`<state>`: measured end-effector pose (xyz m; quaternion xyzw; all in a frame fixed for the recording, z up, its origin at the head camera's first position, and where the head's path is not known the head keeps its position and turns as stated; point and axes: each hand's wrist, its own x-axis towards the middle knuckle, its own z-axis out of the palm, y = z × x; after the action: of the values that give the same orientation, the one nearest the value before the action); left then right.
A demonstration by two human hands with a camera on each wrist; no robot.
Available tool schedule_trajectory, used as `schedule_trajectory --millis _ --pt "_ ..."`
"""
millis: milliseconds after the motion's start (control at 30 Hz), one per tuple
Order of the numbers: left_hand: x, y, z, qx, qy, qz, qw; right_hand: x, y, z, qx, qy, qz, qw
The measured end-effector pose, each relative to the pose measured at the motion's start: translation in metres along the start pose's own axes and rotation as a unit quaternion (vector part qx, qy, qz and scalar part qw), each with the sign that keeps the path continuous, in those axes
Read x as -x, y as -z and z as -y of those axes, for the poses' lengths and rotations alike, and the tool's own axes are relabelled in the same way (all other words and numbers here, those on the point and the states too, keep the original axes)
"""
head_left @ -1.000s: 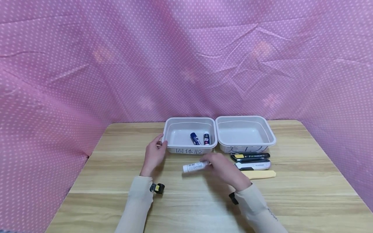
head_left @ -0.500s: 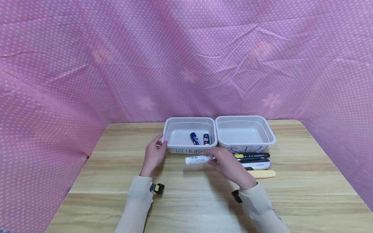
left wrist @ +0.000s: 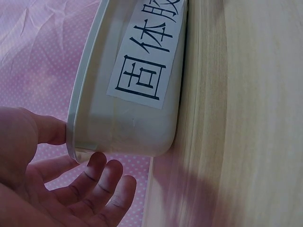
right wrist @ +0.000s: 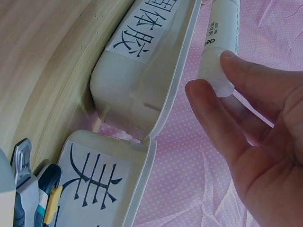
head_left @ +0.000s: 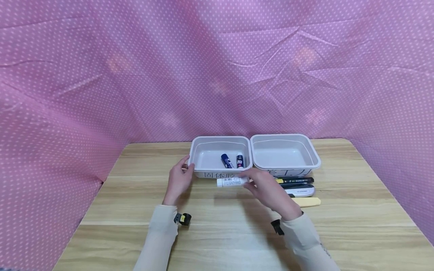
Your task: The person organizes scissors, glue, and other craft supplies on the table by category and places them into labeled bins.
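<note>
My right hand (head_left: 269,192) pinches one end of a white glue stick (head_left: 229,182) between thumb and fingertips. The stick lies level, close in front of the left white plastic tub (head_left: 210,171), overlapping its label in the head view. In the right wrist view the glue stick (right wrist: 221,33) shows printed text, and its end sits at my fingertips. My left hand (head_left: 179,180) holds that tub's left front corner. Thumb and forefinger pinch its rim (left wrist: 75,109), the other fingers curled loosely below. Two dark blue glue sticks (head_left: 227,161) lie inside the tub.
A second white tub (head_left: 288,171) stands right beside the first, with a label on its front. Before it lie a black-and-yellow utility knife (head_left: 298,180), a white-and-black one (head_left: 303,192) and a yellow one (head_left: 306,202). Pink dotted cloth (head_left: 217,75) hangs behind the wooden table (head_left: 135,195).
The right hand has raised the white glue stick from lower over the table toward the left tub's front, turning it more level. The left hand has stayed at the tub's corner.
</note>
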<state>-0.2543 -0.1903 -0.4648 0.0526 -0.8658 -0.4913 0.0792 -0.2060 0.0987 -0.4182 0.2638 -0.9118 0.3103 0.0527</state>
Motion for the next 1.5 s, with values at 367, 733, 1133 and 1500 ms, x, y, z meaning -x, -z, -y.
schedule_trajectory --millis 367,733,1133,1500 --pt "0.000 0.001 0.000 -0.002 0.004 0.003 1.0000 -0.001 0.005 0.000 -0.025 -0.008 -0.022 0.9994" --pt "0.000 0.003 0.000 -0.007 0.009 0.007 0.9999 -0.004 0.004 -0.002 -0.023 -0.001 -0.059 0.9980" --pt "-0.002 0.003 -0.001 0.006 0.000 0.000 1.0000 -0.023 0.008 -0.009 -0.032 -0.027 -0.097 0.9944" --pt "-0.003 0.001 0.000 0.009 0.005 0.007 0.9999 -0.046 0.007 -0.014 -0.035 -0.013 -0.100 0.9943"
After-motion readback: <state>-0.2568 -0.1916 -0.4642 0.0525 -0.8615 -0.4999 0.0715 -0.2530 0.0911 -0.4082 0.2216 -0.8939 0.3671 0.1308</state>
